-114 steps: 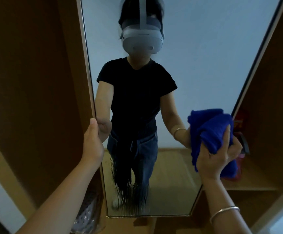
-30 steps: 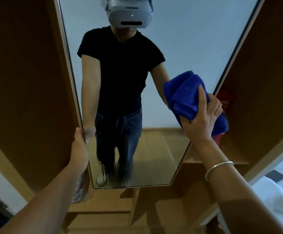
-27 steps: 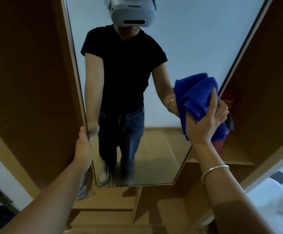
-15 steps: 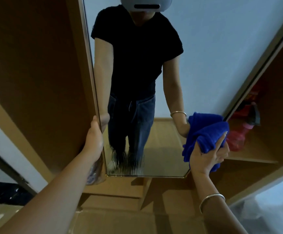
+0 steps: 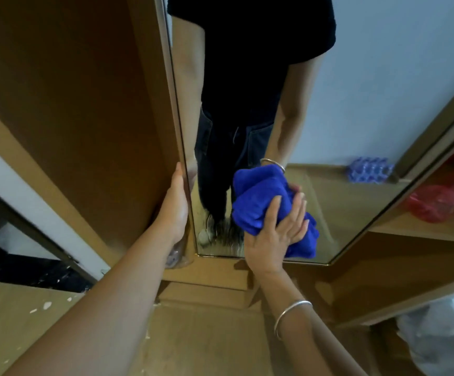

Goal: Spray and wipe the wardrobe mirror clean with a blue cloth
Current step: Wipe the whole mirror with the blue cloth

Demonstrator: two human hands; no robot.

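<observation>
1. Head view, the setting: an open wooden wardrobe point(image 5: 71, 104) with a tall mirror point(image 5: 356, 104) mounted on its door. Shelves on the right hold a red plastic bag point(image 5: 437, 202). Below lies a wooden floor point(image 5: 206, 343). The mirror reflects a person in a black top and dark trousers.

2. Head view, the hands: the left hand point(image 5: 175, 204) rests along the mirror's left edge with fingers straight, steadying the door. The right hand point(image 5: 277, 234) presses a bunched blue cloth point(image 5: 261, 204) flat against the glass, fingers spread over it. A silver bangle point(image 5: 291, 313) circles the right forearm.

3. Head view, the change: a second ago the cloth was near the mirror's right edge, about halfway up. It has since swept down and leftward, and now sits just above the bottom frame, near the centre. The left hand has kept its place on the edge.

4. Head view, the meaning: streaks of wet spray point(image 5: 220, 234) remain just left of the cloth, at the bottom. In my judgement, the wipe has reached the last lower strip, which needs one more pass.
</observation>
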